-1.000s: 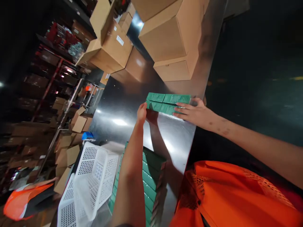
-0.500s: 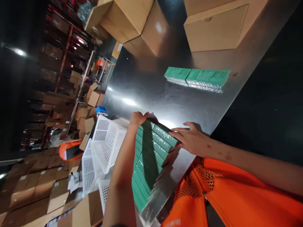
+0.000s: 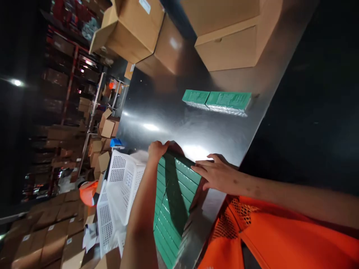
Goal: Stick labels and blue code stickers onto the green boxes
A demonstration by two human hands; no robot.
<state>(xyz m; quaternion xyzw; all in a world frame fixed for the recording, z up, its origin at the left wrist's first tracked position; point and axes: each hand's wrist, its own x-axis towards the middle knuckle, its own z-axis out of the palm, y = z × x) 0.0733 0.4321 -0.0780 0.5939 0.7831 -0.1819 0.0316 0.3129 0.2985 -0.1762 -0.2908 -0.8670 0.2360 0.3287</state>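
Rows of green shrink-wrapped boxes [image 3: 171, 194] form a block at the near edge of the metal table, with a shadow across them. My left hand [image 3: 158, 150] is closed round the block's far left corner; its thumb points right and the other fingers are partly hidden. At the far right corner, my right hand [image 3: 214, 173] touches the edge with its fingers stretched out and apart. Two more green packs [image 3: 228, 100] lie end to end farther up the table, apart from both hands.
The shiny metal table [image 3: 165, 112] carries an open carton [image 3: 134, 33] at the far left and another carton [image 3: 230, 48] at the far right. White perforated baskets [image 3: 123, 183] stand left of my left arm. Stacked cartons [image 3: 50, 235] and a person's orange garment [image 3: 89, 192] are beyond.
My view has shifted, so the far cartons and green packs sit lower and more to the left. Both hands stay at the far edge of the green block.
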